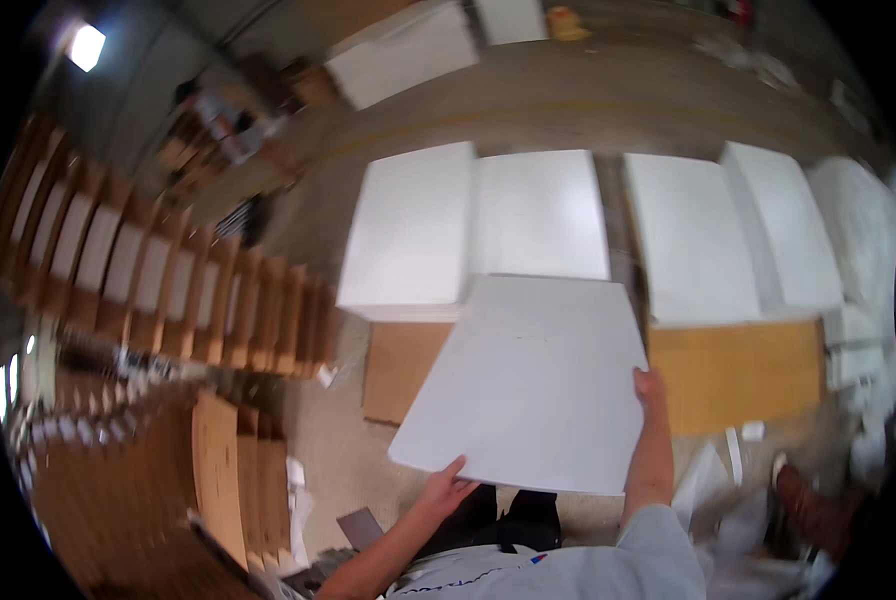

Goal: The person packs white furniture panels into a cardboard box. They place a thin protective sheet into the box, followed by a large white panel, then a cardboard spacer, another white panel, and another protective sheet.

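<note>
A large white flat panel (533,385) is held out in front of my body, its far edge overlapping the stacks behind it. At its near left edge, my left hand (448,487) grips it with the thumb on top and the fingers hidden beneath. My right hand (649,388) is closed round the panel's right edge. Just beyond are two stacks of similar white panels, a left stack (408,230) and a right stack (543,215). Whether the held panel touches them, I cannot tell.
More white panel stacks (693,240) stand to the right, with a brown cardboard sheet (738,375) below them. Rows of open cardboard boxes (158,265) line the left side. Plastic wrapping (708,480) lies on the floor near a shoe (798,500). Someone (223,125) is at the far left.
</note>
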